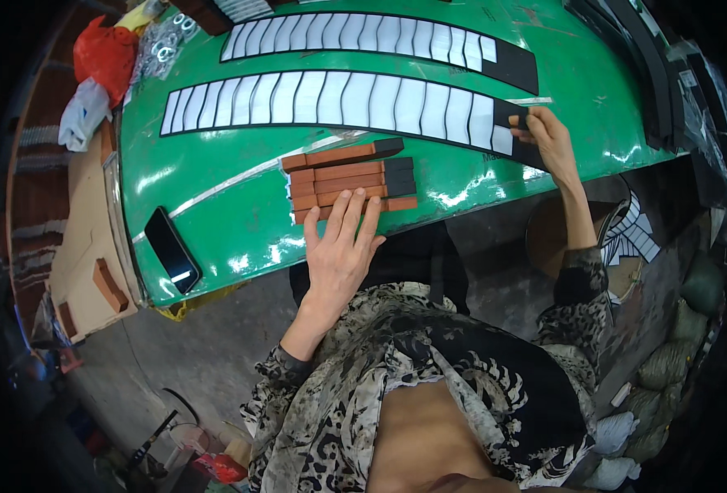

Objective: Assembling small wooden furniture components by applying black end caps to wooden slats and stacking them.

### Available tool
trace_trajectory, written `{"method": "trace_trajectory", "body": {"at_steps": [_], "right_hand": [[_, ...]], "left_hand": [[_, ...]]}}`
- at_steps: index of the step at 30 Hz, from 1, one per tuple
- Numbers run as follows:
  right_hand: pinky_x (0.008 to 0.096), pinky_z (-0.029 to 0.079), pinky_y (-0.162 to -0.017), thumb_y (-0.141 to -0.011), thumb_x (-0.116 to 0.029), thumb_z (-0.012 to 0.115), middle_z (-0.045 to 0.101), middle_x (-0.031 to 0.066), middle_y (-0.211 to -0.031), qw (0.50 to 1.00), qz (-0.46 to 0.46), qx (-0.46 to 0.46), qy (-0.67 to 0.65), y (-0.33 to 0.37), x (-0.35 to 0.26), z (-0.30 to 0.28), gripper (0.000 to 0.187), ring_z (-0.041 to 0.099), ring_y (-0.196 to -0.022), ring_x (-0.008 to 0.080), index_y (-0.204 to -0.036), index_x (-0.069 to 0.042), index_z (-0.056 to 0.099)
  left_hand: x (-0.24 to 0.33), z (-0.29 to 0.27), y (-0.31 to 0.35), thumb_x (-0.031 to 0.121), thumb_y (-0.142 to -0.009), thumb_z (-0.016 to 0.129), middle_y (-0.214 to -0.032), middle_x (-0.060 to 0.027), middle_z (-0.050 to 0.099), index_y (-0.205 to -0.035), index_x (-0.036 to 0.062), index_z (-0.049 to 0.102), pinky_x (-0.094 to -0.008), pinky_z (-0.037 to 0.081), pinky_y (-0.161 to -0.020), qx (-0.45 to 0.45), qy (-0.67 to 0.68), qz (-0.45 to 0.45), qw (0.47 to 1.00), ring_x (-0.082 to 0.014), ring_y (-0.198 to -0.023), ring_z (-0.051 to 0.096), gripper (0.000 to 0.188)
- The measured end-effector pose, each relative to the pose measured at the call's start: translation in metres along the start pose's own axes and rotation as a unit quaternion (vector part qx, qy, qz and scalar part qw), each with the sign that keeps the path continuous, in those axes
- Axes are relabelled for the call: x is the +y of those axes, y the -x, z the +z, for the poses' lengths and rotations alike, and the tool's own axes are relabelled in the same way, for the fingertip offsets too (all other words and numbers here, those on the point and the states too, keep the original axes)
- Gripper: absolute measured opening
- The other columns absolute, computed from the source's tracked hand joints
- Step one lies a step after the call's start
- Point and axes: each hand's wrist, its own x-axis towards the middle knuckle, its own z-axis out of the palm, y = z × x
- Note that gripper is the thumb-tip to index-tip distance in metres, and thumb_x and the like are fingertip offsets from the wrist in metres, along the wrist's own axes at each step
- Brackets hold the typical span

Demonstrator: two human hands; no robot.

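My left hand (pixel 343 246) lies with fingers spread on a row of reddish-brown wooden-looking pieces (pixel 335 185), some with dark grey ends. My right hand (pixel 544 140) is at the right end of a long black strip (pixel 507 115) covered in white wavy-edged panels (pixel 343 99). Its thumb and fingertips are pinched together over the bare black end, close to the last white panel; what they hold is too small to make out. Behind lies a second black strip (pixel 511 66) with similar white panels and a bare right end.
The green tabletop (pixel 216 177) carries a black phone (pixel 172 249) at left. A red bag (pixel 105 57) and a clear bag of metal rings (pixel 166 49) sit far left. Dark long pieces (pixel 639 74) stand at right. Below the table's right edge, a round container (pixel 565 230) stands near white-panelled scraps (pixel 630 234).
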Motion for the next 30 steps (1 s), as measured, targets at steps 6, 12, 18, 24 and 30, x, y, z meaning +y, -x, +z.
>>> {"method": "trace_trajectory", "body": {"at_steps": [6, 12, 18, 24, 30], "right_hand": [[0.0275, 0.052, -0.075, -0.093, -0.010, 0.050, 0.062, 0.0065, -0.094, 0.919, 0.040, -0.144, -0.365, 0.072, -0.030, 0.042, 0.020, 0.061, -0.084, 0.0134, -0.108, 0.001, 0.056], [0.0279, 0.050, -0.071, -0.078, -0.003, 0.068, 0.064, 0.0075, -0.096, 0.983, -0.129, -0.102, -0.077, 0.109, -0.072, 0.094, 0.022, 0.062, -0.083, 0.0155, -0.099, 0.000, 0.065], [0.0330, 0.050, -0.065, -0.065, -0.004, 0.075, 0.062, 0.0062, -0.088, 0.940, -0.327, 0.021, 0.097, 0.106, -0.079, 0.120, 0.029, 0.061, -0.079, 0.0228, -0.093, -0.005, 0.065], [0.0311, 0.049, -0.062, -0.062, -0.007, 0.076, 0.063, 0.0035, -0.085, 0.926, -0.348, 0.037, 0.142, 0.101, -0.082, 0.118, 0.031, 0.058, -0.074, 0.0210, -0.091, -0.006, 0.066], [0.0298, 0.049, -0.059, -0.061, -0.007, 0.077, 0.063, 0.0022, -0.082, 0.920, -0.355, 0.041, 0.159, 0.096, -0.084, 0.122, 0.029, 0.056, -0.072, 0.0201, -0.089, -0.007, 0.067]], "left_hand": [[-0.004, 0.004, 0.003, 0.018, -0.071, 0.073, -0.131, -0.0099, 0.050, -0.122, 0.0114, 0.056, -0.0500, 0.026, -0.101, 0.017, 0.016, 0.011, 1.000, -0.0240, -0.122, 0.047, 0.054], [-0.002, 0.011, 0.012, 0.017, -0.069, 0.075, -0.132, -0.0093, 0.050, -0.122, 0.0130, 0.056, -0.0506, 0.025, -0.102, 0.028, -0.003, 0.001, 1.000, -0.0241, -0.126, 0.045, 0.056], [-0.002, 0.014, 0.012, 0.018, -0.070, 0.073, -0.132, -0.0095, 0.051, -0.121, 0.0133, 0.057, -0.0502, 0.024, -0.103, 0.036, -0.004, 0.004, 0.999, -0.0245, -0.125, 0.045, 0.054], [-0.003, 0.017, 0.014, 0.020, -0.071, 0.072, -0.130, -0.0091, 0.053, -0.120, 0.0137, 0.058, -0.0496, 0.023, -0.104, 0.046, -0.018, 0.008, 0.999, -0.0241, -0.124, 0.047, 0.051], [-0.004, 0.017, 0.014, 0.018, -0.073, 0.069, -0.128, -0.0085, 0.054, -0.118, 0.0138, 0.059, -0.0487, 0.022, -0.105, 0.047, -0.023, 0.009, 0.999, -0.0236, -0.122, 0.049, 0.046]]}}
